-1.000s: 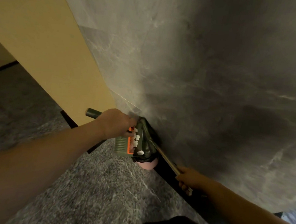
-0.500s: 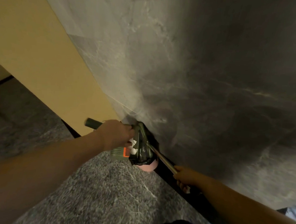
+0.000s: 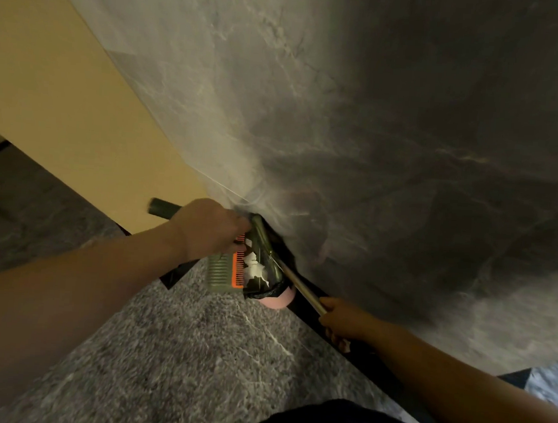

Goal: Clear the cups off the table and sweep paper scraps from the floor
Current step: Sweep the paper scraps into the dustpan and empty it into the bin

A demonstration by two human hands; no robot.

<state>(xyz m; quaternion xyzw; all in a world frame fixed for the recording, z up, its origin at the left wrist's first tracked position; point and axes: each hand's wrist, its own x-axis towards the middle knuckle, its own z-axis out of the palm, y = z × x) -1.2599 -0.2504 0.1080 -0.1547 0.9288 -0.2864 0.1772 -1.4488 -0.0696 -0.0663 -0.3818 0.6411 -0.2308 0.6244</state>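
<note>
A: Start from the right hand (image 3: pixel 342 321), nearest us. What's it doing?

B: Its fingers are curled round the broom pole (image 3: pixel 302 287), which slants up toward the bin (image 3: pixel 276 298). The pink bin, with its black liner, sits at the foot of the grey wall (image 3: pixel 375 135), in the corner.

A: And the scraps?

B: White scraps (image 3: pixel 255 269) lie in the dustpan (image 3: pixel 230 269), right over the bin's mouth. The left hand (image 3: pixel 208 229), just beyond the bin, wraps the dustpan's dark handle (image 3: pixel 162 207), fingers closed on it.

A: So this looks like the emptying step. How should it go?

B: I'd say tip the pan steeply with its lip inside the liner, so nothing slides past the rim onto the floor (image 3: pixel 178 353). Keep the pole aside of the bin so it can't knock it. The orange comb teeth on the pan may snag paper; a small shake should free it.

A: Anything unclear?

B: Whether the pan's lip touches the liner, I can't tell.
</note>
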